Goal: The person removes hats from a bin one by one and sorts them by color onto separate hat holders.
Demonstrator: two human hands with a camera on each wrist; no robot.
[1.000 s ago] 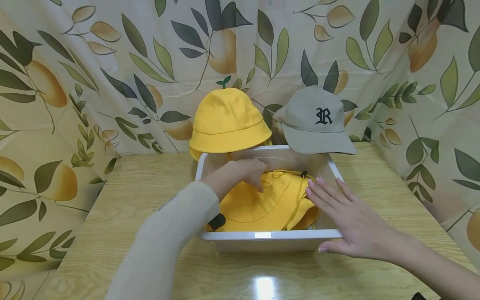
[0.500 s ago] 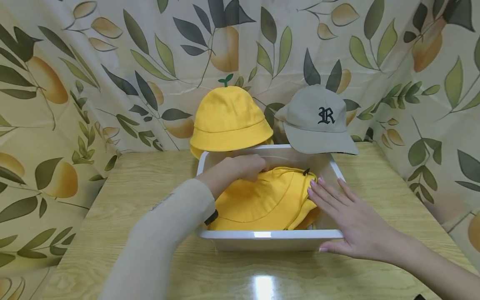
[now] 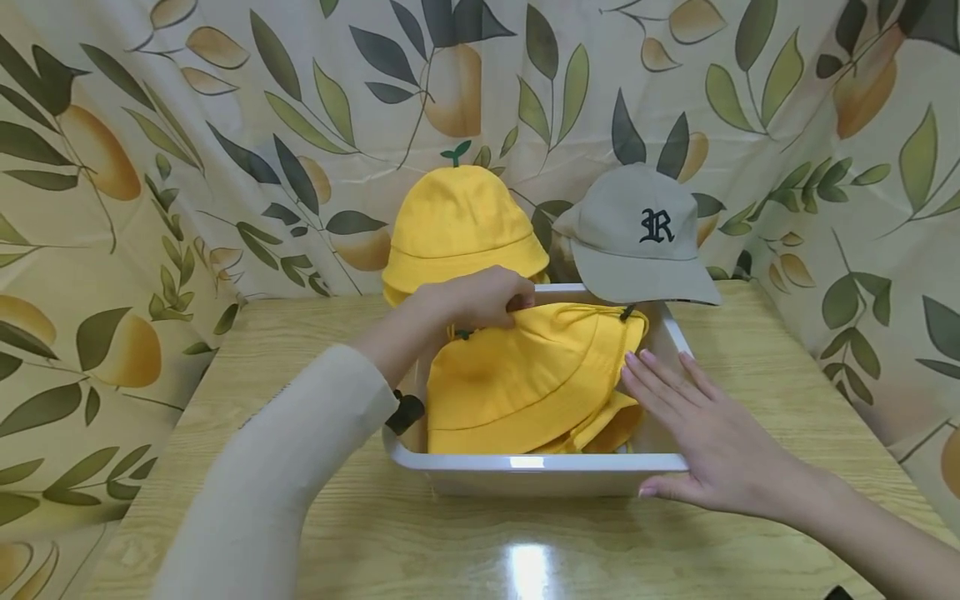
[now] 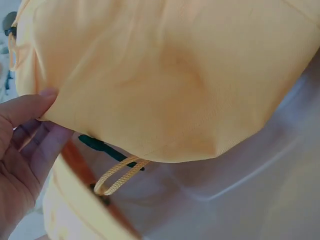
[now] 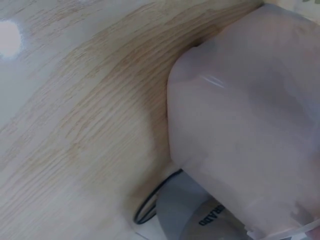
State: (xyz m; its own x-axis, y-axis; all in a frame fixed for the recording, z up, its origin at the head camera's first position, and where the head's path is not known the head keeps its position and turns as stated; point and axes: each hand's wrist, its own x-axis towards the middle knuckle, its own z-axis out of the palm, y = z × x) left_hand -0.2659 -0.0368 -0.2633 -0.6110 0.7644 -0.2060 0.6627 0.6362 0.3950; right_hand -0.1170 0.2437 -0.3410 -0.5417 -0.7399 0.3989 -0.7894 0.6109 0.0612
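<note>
My left hand (image 3: 480, 298) pinches the upper edge of a yellow bucket hat (image 3: 517, 375), partly raised inside a white plastic bin (image 3: 525, 481). In the left wrist view, thumb and fingers hold the fabric of the yellow hat (image 4: 150, 90) at its edge. A yellow cord loop (image 4: 120, 177) and a dark green piece (image 4: 102, 146) hang just below that edge. More folded yellow fabric (image 3: 611, 421) lies under the hat's right side. My right hand (image 3: 712, 442) rests with straight fingers over the bin's front right corner.
Behind the bin stand another yellow bucket hat (image 3: 461, 217) with a green sprout on top and a grey cap (image 3: 630, 217) with a black letter R. The cap's brim overlaps the bin's back rim. A leaf-patterned cloth (image 3: 300, 83) surrounds the wooden table (image 3: 300, 500).
My left hand has risen toward the bin's back rim, drawing the hat's upper edge up with it. My right hand stays at the bin's corner.
</note>
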